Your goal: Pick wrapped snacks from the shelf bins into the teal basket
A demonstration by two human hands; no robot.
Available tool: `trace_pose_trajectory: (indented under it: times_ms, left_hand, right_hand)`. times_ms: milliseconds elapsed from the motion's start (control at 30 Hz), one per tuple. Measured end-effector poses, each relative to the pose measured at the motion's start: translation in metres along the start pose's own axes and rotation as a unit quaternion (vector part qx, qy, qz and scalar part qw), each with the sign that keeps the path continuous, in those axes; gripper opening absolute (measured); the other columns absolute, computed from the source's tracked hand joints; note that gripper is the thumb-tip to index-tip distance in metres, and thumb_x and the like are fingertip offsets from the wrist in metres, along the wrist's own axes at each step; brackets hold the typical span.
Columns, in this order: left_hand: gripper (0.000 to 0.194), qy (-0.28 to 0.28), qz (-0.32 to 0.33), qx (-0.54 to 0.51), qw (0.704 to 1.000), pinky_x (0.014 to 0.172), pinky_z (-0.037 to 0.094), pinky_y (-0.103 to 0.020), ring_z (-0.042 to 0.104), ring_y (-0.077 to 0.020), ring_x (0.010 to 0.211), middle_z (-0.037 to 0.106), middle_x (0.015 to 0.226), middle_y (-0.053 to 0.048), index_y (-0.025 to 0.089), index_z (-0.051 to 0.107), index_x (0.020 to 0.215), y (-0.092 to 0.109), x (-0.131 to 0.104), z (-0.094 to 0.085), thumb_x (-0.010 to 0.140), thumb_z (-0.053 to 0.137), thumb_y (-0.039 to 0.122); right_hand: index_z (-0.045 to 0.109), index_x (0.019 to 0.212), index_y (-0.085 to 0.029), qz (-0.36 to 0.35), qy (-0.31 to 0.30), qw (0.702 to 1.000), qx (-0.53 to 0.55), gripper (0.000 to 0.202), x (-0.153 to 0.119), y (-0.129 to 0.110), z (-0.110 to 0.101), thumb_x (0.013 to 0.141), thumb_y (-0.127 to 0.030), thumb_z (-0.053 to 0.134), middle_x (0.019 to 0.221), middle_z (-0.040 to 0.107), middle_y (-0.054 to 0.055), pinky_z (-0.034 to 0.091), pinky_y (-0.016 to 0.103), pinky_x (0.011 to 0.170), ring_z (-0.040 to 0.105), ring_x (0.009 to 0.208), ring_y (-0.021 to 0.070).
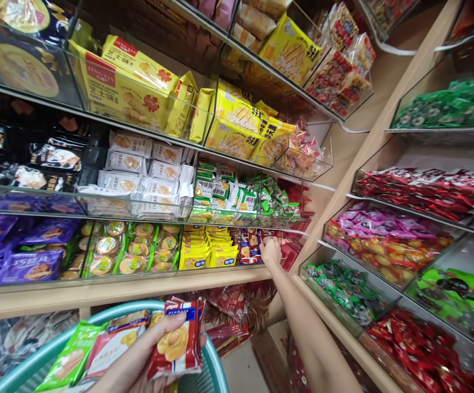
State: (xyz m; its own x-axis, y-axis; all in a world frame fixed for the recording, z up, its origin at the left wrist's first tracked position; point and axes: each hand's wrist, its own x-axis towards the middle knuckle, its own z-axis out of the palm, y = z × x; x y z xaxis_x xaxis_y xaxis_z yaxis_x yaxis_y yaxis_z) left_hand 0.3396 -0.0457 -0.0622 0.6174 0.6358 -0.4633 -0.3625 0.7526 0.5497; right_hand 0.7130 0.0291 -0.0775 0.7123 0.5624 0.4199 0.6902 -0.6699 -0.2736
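My left hand (155, 349) is closed on red and blue cookie packets (177, 341), the front one printed "DENMARK" with golden cookies. It holds them above a teal plastic basket (216, 363), which contains a green wafer packet (71, 352) and a white and red packet (116, 341). My right hand (270, 250) reaches into a compartment on the bottom shelf. Its fingers are curled beside small dark blue and red packets (250, 248); whatever they grip is hidden.
Left of my right hand are yellow packets (196, 254) and round biscuits in green-edged wrappers (132, 251). White cake packets (138, 169) fill the shelf above. A wooden upright (368, 142) divides this rack from candy bins on the right, including red candies (421, 349).
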Motion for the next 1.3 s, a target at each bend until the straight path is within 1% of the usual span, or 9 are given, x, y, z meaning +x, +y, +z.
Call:
trace_pose_trajectory:
  times_ms: [200,400,567,733,867,967,1100,1200,1300]
  left_hand:
    - [0.041,0.021,-0.015,0.038,0.999,0.075,0.059,-0.037,0.069,-0.0280,0.085,0.072,0.090,-0.008,0.014,0.061,0.111,-0.003,0.003,-0.002,0.072,0.074,0.021]
    - [0.053,-0.009,-0.050,0.009,0.999,0.089,0.053,-0.040,0.065,-0.0297,0.096,0.070,0.095,-0.012,0.006,0.058,0.112,0.001,0.005,-0.008,0.068,0.079,0.025]
    - [0.053,0.003,-0.030,0.022,0.999,0.089,0.053,-0.042,0.065,-0.0311,0.098,0.070,0.097,-0.011,0.008,0.057,0.112,0.002,0.003,-0.009,0.067,0.079,0.026]
    - [0.052,-0.004,-0.025,0.045,0.999,0.088,0.054,-0.042,0.065,-0.0317,0.098,0.071,0.095,-0.012,0.008,0.059,0.110,0.000,0.004,-0.011,0.067,0.080,0.029]
    - [0.047,-0.012,-0.026,0.042,0.999,0.089,0.054,-0.041,0.065,-0.0315,0.098,0.071,0.096,-0.013,0.007,0.060,0.107,0.001,0.004,-0.010,0.069,0.078,0.028]
    - [0.044,-0.024,-0.029,0.048,0.998,0.089,0.054,-0.041,0.065,-0.0304,0.097,0.071,0.098,-0.013,0.008,0.060,0.106,0.002,0.005,-0.011,0.071,0.077,0.027]
    - [0.044,-0.027,-0.025,0.053,0.998,0.090,0.053,-0.040,0.066,-0.0289,0.095,0.071,0.099,-0.012,0.008,0.059,0.108,0.002,0.007,-0.011,0.072,0.076,0.027]
    - [0.042,-0.033,-0.034,0.058,0.997,0.091,0.053,-0.039,0.066,-0.0288,0.096,0.070,0.101,-0.014,0.007,0.060,0.106,0.002,0.007,-0.008,0.073,0.075,0.028]
    - [0.039,-0.037,-0.036,0.060,0.997,0.090,0.053,-0.037,0.066,-0.0289,0.097,0.070,0.101,-0.014,0.006,0.061,0.103,0.003,0.005,-0.006,0.074,0.074,0.028]
  right_hand:
    - [0.058,0.101,-0.016,0.003,0.018,1.000,0.000,0.023,0.004,0.001,0.004,0.087,-0.033,0.054,0.115,0.056,0.007,0.051,0.039,0.081,0.056,0.099,0.0197]
    - [0.057,0.104,-0.016,0.026,0.026,0.999,0.013,0.024,0.005,-0.004,0.010,0.087,-0.032,0.054,0.117,0.055,0.008,0.051,0.039,0.080,0.055,0.102,0.0208]
    - [0.056,0.105,-0.016,0.030,0.044,0.998,0.032,0.023,0.007,-0.004,0.012,0.087,-0.030,0.054,0.117,0.054,0.008,0.050,0.039,0.080,0.054,0.103,0.0213]
    - [0.058,0.096,-0.016,0.017,0.058,0.996,0.072,0.018,0.009,-0.002,0.016,0.085,-0.031,0.055,0.114,0.054,0.007,0.048,0.038,0.080,0.052,0.102,0.0208]
    - [0.058,0.094,-0.016,0.040,0.097,0.986,0.130,0.020,0.011,0.002,0.019,0.086,-0.034,0.054,0.110,0.055,0.006,0.047,0.038,0.080,0.053,0.099,0.0199]
    - [0.058,0.091,-0.015,0.077,0.145,0.968,0.189,0.021,0.013,0.011,0.018,0.086,-0.036,0.054,0.105,0.058,0.005,0.046,0.040,0.083,0.055,0.096,0.0191]
    - [0.059,0.085,-0.015,0.124,0.192,0.932,0.282,0.022,0.015,0.026,0.012,0.084,-0.036,0.058,0.094,0.062,0.003,0.047,0.040,0.084,0.058,0.091,0.0179]
    - [0.059,0.084,-0.014,0.146,0.200,0.898,0.364,0.021,0.013,0.034,0.004,0.084,-0.035,0.058,0.087,0.062,0.002,0.050,0.036,0.077,0.060,0.082,0.0154]
    - [0.058,0.085,-0.014,0.156,0.190,0.857,0.453,0.020,0.002,0.034,-0.006,0.084,-0.033,0.059,0.081,0.061,0.000,0.052,0.030,0.065,0.059,0.071,0.0120]
